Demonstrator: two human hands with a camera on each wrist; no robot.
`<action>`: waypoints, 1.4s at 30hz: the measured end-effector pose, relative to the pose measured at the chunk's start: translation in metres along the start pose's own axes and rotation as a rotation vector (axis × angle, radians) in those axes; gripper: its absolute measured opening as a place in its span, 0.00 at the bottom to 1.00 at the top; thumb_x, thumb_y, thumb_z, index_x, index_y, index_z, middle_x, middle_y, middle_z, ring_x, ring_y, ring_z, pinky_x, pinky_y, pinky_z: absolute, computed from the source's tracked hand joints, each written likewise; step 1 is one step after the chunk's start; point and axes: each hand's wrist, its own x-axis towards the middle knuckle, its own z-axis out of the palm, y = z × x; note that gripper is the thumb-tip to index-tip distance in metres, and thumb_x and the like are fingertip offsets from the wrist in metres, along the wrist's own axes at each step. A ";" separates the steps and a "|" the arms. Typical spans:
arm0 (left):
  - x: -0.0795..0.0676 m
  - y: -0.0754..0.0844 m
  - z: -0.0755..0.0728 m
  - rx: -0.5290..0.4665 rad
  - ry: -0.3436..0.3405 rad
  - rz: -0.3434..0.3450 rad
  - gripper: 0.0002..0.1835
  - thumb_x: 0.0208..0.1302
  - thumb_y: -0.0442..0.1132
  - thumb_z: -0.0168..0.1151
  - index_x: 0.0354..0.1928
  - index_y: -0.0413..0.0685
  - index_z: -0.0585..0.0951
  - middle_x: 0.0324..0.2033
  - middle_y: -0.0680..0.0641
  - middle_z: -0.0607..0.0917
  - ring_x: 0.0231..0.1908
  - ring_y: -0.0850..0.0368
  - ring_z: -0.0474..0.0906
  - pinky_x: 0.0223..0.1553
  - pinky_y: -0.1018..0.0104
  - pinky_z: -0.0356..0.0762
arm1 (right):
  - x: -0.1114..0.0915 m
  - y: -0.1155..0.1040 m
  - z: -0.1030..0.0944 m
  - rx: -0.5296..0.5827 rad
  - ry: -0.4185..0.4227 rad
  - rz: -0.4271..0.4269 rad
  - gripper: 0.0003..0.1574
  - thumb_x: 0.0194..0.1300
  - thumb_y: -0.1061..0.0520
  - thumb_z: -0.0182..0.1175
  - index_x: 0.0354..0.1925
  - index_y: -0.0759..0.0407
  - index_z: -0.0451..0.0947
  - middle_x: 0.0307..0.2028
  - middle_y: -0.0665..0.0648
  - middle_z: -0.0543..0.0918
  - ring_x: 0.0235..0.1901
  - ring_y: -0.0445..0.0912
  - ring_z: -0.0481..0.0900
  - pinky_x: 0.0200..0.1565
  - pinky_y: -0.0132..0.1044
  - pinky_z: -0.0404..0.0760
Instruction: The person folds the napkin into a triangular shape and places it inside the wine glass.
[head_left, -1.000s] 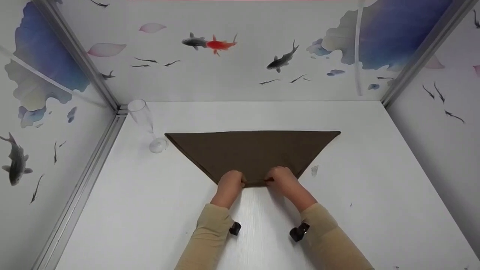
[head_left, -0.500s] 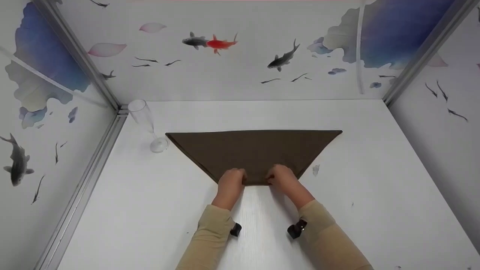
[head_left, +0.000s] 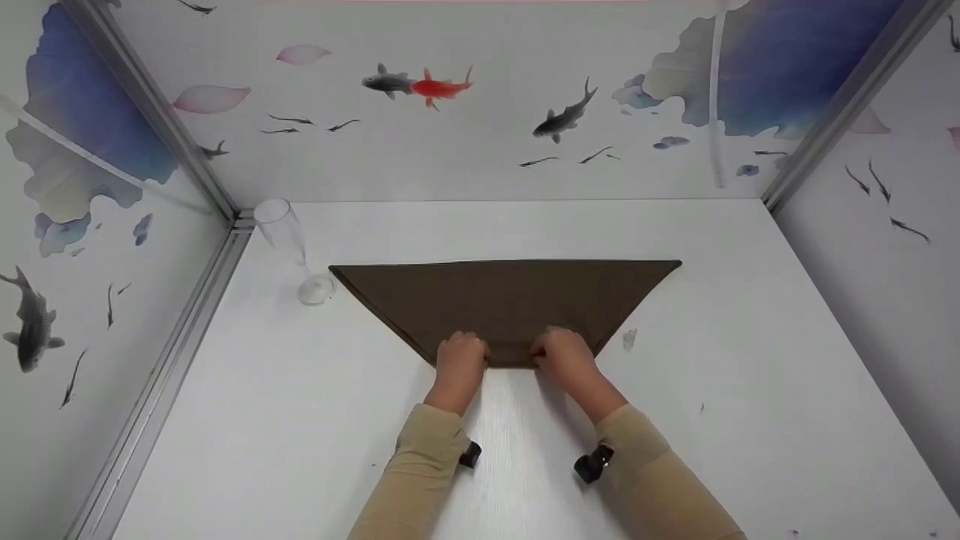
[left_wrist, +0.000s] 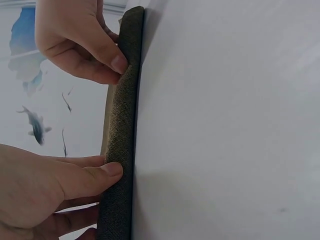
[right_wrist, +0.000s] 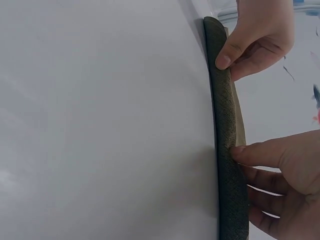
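Brown cloth [head_left: 510, 300] spread on worktop [head_left: 750, 360], mostly beyond both hands; left hand [head_left: 460, 365] and right hand [head_left: 566, 358] each pinch its near edge, a short stretch between them; edge rolled or folded, hard to tell which; clear glass [head_left: 288, 238] stands near cloth's far-left corner.

A flat white table [head_left: 750, 337] carries a dark brown, trapezoid-shaped fabric cloth [head_left: 510, 300], spread with its rolled short edge nearest. Just left of the cloth stands a clear, stemmed drinking glass [head_left: 289, 236]; right of the cloth, a small grey smudge [head_left: 629, 340] marks the surface.
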 end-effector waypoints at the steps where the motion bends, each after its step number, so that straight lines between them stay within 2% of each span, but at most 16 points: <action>1: 0.000 0.000 0.000 -0.009 -0.008 -0.005 0.03 0.58 0.33 0.70 0.32 0.49 0.89 0.29 0.50 0.83 0.35 0.51 0.78 0.37 0.57 0.76 | -0.001 -0.001 0.000 -0.019 0.011 -0.015 0.05 0.58 0.66 0.69 0.35 0.60 0.87 0.33 0.55 0.81 0.38 0.51 0.80 0.41 0.43 0.80; 4: 0.002 -0.001 -0.002 -0.026 -0.038 -0.023 0.04 0.60 0.33 0.69 0.33 0.48 0.89 0.31 0.49 0.84 0.37 0.50 0.79 0.40 0.55 0.77 | -0.003 -0.002 -0.001 -0.056 0.017 -0.043 0.06 0.58 0.67 0.68 0.36 0.63 0.87 0.38 0.59 0.82 0.41 0.54 0.79 0.45 0.45 0.80; 8: 0.003 -0.002 -0.002 -0.022 -0.060 -0.032 0.04 0.60 0.34 0.69 0.36 0.48 0.89 0.33 0.49 0.85 0.39 0.49 0.80 0.41 0.54 0.79 | -0.003 -0.003 -0.002 -0.043 -0.009 -0.051 0.07 0.59 0.67 0.67 0.38 0.65 0.87 0.46 0.64 0.83 0.50 0.57 0.78 0.52 0.48 0.77; 12: 0.004 -0.003 -0.001 -0.035 -0.062 -0.031 0.04 0.59 0.34 0.70 0.37 0.48 0.89 0.34 0.49 0.85 0.39 0.50 0.82 0.41 0.57 0.80 | -0.002 -0.002 -0.002 -0.030 -0.018 -0.072 0.09 0.59 0.68 0.67 0.40 0.65 0.86 0.46 0.63 0.84 0.53 0.58 0.77 0.55 0.47 0.76; 22: 0.003 -0.006 -0.004 -0.142 -0.136 -0.047 0.05 0.61 0.32 0.67 0.38 0.44 0.88 0.37 0.46 0.86 0.40 0.49 0.83 0.41 0.60 0.81 | -0.005 -0.001 0.000 -0.045 -0.047 -0.071 0.07 0.60 0.66 0.67 0.39 0.65 0.86 0.39 0.60 0.84 0.45 0.55 0.81 0.49 0.46 0.79; 28: 0.001 -0.007 -0.005 -0.175 -0.161 -0.062 0.05 0.62 0.32 0.67 0.39 0.43 0.88 0.38 0.46 0.87 0.41 0.49 0.83 0.42 0.59 0.80 | -0.007 -0.001 0.001 -0.053 -0.046 -0.107 0.04 0.60 0.66 0.67 0.35 0.63 0.86 0.33 0.57 0.83 0.39 0.53 0.82 0.43 0.45 0.80; 35: -0.001 -0.005 -0.006 -0.123 -0.143 -0.069 0.05 0.61 0.34 0.68 0.39 0.46 0.87 0.36 0.48 0.86 0.40 0.51 0.83 0.40 0.60 0.80 | -0.003 -0.002 -0.002 -0.023 -0.099 -0.074 0.05 0.61 0.67 0.65 0.37 0.64 0.86 0.36 0.58 0.83 0.41 0.53 0.82 0.45 0.45 0.80; 42: -0.004 -0.004 -0.006 -0.120 -0.069 -0.061 0.05 0.59 0.34 0.70 0.37 0.48 0.84 0.32 0.50 0.85 0.34 0.53 0.82 0.34 0.61 0.79 | -0.001 -0.004 -0.003 -0.018 -0.111 -0.044 0.07 0.64 0.66 0.64 0.41 0.65 0.84 0.41 0.59 0.84 0.45 0.54 0.81 0.48 0.45 0.79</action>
